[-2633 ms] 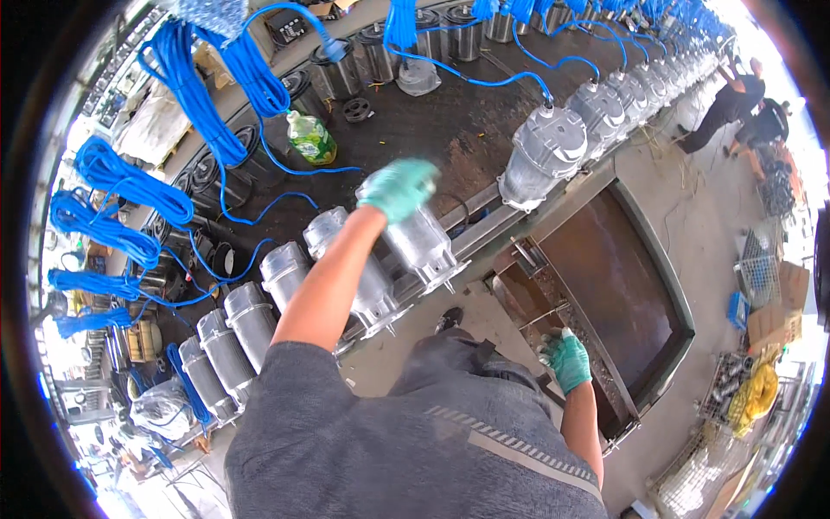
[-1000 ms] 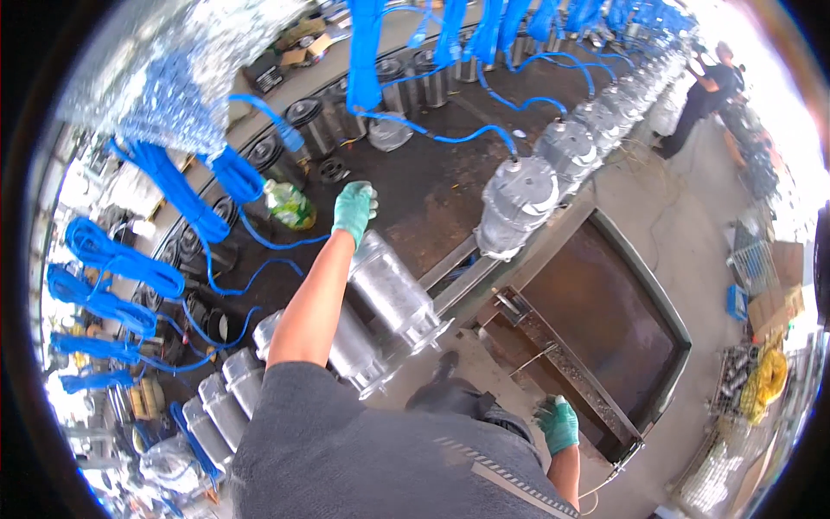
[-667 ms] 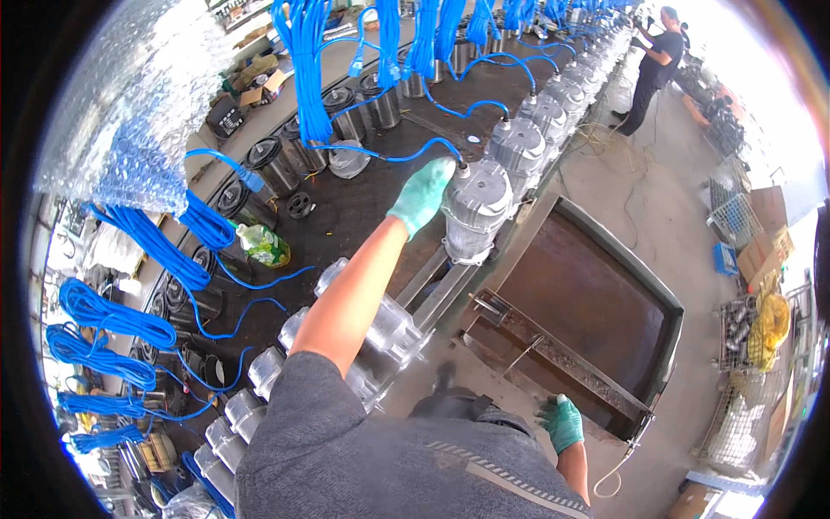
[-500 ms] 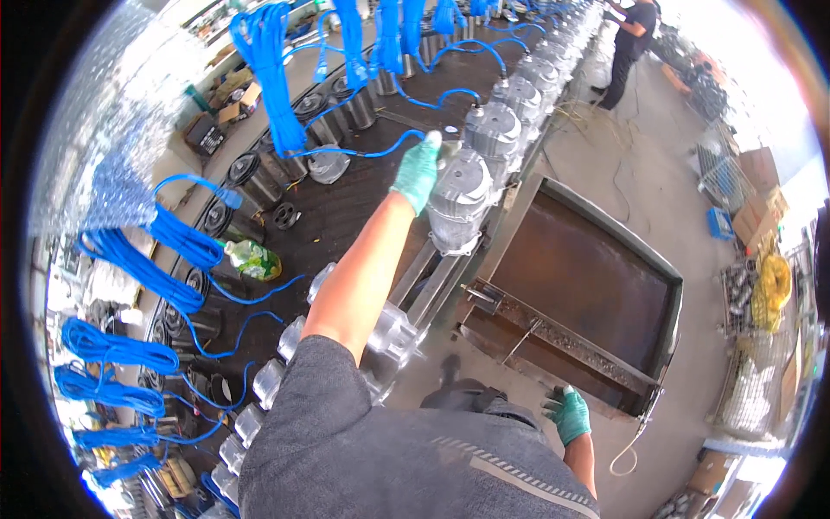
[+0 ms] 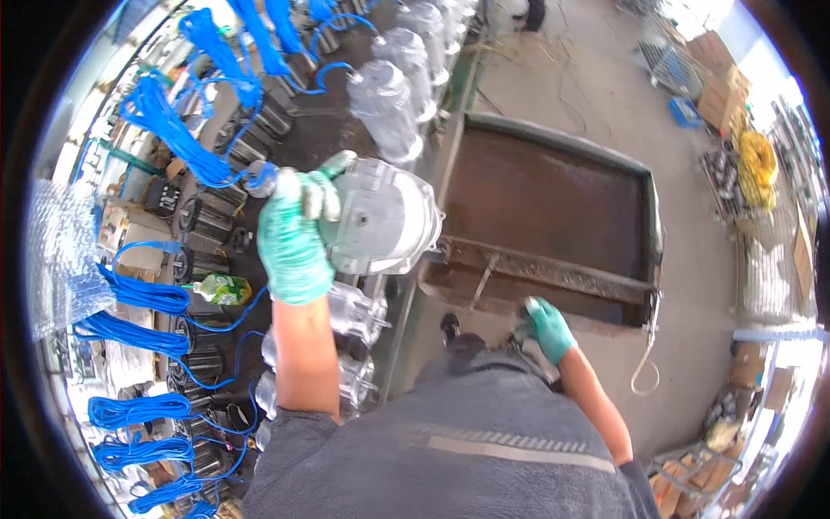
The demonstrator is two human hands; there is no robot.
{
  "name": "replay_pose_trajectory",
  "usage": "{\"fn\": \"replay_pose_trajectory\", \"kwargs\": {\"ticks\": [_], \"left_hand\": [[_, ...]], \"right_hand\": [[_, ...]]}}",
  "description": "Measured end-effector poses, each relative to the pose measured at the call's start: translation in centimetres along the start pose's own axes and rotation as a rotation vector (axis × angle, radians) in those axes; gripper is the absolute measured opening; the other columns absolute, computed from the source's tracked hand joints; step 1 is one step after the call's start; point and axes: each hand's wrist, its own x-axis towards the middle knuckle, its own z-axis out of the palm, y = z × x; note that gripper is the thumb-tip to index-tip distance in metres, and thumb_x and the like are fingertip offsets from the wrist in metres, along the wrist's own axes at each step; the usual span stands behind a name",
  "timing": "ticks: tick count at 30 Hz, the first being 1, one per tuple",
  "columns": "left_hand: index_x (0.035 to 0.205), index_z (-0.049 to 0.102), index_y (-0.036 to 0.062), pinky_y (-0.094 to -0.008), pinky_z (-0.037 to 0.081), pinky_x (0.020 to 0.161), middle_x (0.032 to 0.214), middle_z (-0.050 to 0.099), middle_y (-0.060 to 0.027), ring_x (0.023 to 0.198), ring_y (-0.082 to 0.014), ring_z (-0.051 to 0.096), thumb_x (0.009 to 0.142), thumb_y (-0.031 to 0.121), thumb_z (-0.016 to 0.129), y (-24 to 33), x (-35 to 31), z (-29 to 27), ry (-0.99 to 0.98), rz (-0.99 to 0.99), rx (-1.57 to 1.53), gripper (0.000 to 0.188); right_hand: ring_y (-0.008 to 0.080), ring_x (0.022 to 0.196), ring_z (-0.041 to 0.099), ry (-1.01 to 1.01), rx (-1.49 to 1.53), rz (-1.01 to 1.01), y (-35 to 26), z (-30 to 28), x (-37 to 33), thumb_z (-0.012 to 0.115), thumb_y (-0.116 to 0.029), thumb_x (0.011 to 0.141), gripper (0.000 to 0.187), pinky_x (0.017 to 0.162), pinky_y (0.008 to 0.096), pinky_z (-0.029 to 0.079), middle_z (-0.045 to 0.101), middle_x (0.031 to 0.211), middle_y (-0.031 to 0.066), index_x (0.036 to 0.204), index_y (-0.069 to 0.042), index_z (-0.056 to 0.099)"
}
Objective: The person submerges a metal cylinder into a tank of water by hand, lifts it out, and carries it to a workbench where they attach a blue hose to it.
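My left hand [image 5: 298,229], in a green glove with greyish fingertips, is closed at the end of a grey cast-metal motor housing [image 5: 389,216]. The housing is tilted, its flat round end toward the hand. A blue cable [image 5: 181,138] runs down to a connector beside the fingers; whether the hand also holds it is hidden. My right hand [image 5: 547,329], gloved the same way, hangs near my waist in front of a metal trough. Its fingers are loosely bent and apart, with nothing visible in them.
Upright housings [image 5: 385,108] stand in a row beyond, with more [image 5: 354,311] by my left forearm. Coiled blue cables and dark cylinders line the left bench, where a green bottle [image 5: 223,290] lies. A rusty trough [image 5: 553,190] is at right. Another person's leg shows at the top.
My left hand has come nearer with the housing, which is now tilted away from the row. The view has shifted, and my right hand has moved slightly upward and left in it.
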Motion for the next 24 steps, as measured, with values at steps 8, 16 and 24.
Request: {"fn": "replay_pose_trajectory", "kwargs": {"ticks": [8,16,24], "left_hand": [[0.067,0.041,0.0151,-0.0311,0.039,0.078,0.069,0.038,-0.0012,0.071,-0.0156,0.04,0.112,0.037,0.046,-6.1,-7.9,6.8,0.135,-0.322,-0.327,0.05],[0.068,0.047,0.0122,-0.0391,0.043,0.105,0.069,0.048,-0.0058,0.085,-0.0228,0.056,0.108,0.041,0.054,-18.9,-12.4,6.7,0.135,-0.495,-0.472,0.05],[0.076,0.058,0.0118,-0.0327,0.051,0.087,0.09,0.067,-0.0038,0.084,-0.0165,0.059,0.108,0.04,0.055,-21.1,-14.2,4.8,0.292,-0.722,-0.516,0.043]], "right_hand": [[0.0206,0.1,0.065,0.125,0.31,-0.019,-0.4,-1.1,4.9,0.054,-0.048,0.107,0.051,0.093,0.0376,0.054,0.07,0.115,0.009,0.124,-0.002,0.067],[0.023,0.083,0.062,0.601,-0.227,-0.222,1.2,-9.3,6.4,0.052,-0.049,0.106,0.055,0.077,0.0391,0.053,0.07,0.094,0.0174,0.105,0.005,0.064],[0.0317,0.11,0.065,0.599,-0.489,-0.487,2.2,-10.7,7.5,0.046,-0.035,0.109,0.047,0.099,0.04,0.048,0.07,0.122,0.0205,0.131,0.002,0.063]]}}
